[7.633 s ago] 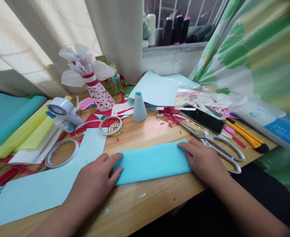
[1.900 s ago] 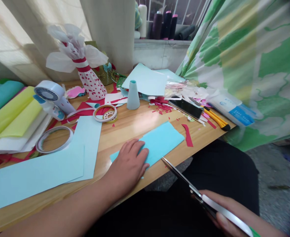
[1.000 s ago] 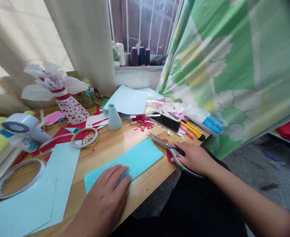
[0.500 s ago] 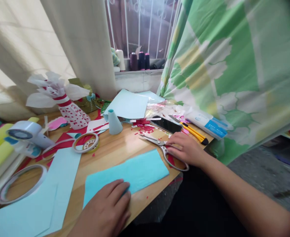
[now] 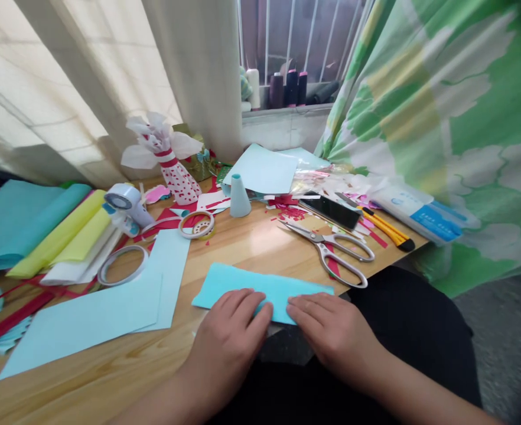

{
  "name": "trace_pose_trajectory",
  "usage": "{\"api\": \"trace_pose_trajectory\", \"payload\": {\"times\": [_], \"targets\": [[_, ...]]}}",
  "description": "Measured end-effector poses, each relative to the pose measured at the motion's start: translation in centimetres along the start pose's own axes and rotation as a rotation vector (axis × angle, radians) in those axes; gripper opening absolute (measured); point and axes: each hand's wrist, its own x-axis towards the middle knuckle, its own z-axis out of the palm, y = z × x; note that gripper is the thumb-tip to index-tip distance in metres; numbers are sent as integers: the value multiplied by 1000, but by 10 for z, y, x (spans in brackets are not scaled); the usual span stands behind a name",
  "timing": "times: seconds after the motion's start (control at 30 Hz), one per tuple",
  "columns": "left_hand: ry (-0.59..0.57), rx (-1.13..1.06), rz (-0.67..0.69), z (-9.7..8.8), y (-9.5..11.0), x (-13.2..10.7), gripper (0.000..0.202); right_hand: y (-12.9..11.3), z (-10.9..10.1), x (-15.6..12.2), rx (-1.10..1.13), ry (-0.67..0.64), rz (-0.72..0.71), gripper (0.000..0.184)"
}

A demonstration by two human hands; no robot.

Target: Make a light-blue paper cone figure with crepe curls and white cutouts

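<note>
A folded strip of bright blue paper (image 5: 238,282), soft like tissue or crepe, lies along the table's front edge. My left hand (image 5: 233,330) is closed on its near side, fingertips on top. To the right, my right hand (image 5: 329,324) grips the same paper near its right end; the fingers are together and partly hidden underneath. A short gap separates the two hands. Beyond my right hand lie scissors (image 5: 320,239) with grey handles, blades parted and pointing left, with no hand on them.
Pale blue sheets (image 5: 96,319), tape rolls (image 5: 123,265) and coloured paper rolls (image 5: 34,221) occupy the left. Behind stand a paper cone (image 5: 240,198) and a wrapped bouquet (image 5: 178,177). A phone (image 5: 331,211) and a yellow cutter (image 5: 387,228) lie at the right.
My right hand has let go of the scissors and moved left onto the blue paper. The paper sits closer to the table's front edge. The view has turned left.
</note>
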Motion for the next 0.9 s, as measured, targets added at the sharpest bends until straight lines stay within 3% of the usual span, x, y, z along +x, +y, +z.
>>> {"api": "trace_pose_trajectory", "payload": {"times": [0.07,0.13,0.2,0.27,0.3,0.37,0.43,0.47,0.57,0.67,0.8,0.9], "targets": [[1,-22,-45,-10,-1,11,18,1,-26,14,54,5,33,24],[6,-139,-175,-25,-8,23,21,11,-56,27,134,77,49,21],[18,-351,-396,-43,-20,35,18,28,-79,38,299,351,161,54],[69,-643,-666,-55,-30,46,19,46,-87,48,692,549,323,58],[108,-829,-757,-58,-34,51,21,53,-84,53,925,510,367,58],[186,-1159,-855,-56,-38,58,26,59,-66,64,1314,223,451,62],[227,-1358,-896,-47,-39,63,27,54,-41,76,1467,-16,532,57],[238,-1414,-912,-40,-38,65,27,50,-30,81,1482,-62,576,49],[240,-1522,-960,-22,-38,65,25,38,-4,91,1450,-52,708,32],[174,-1541,-999,-11,-45,61,25,39,8,94,1430,-31,747,25],[40,-1331,-998,-7,-58,55,26,54,20,93,1431,-50,748,20],[26,-1209,-966,-9,-63,53,21,63,28,91,1449,-47,716,19]]}}
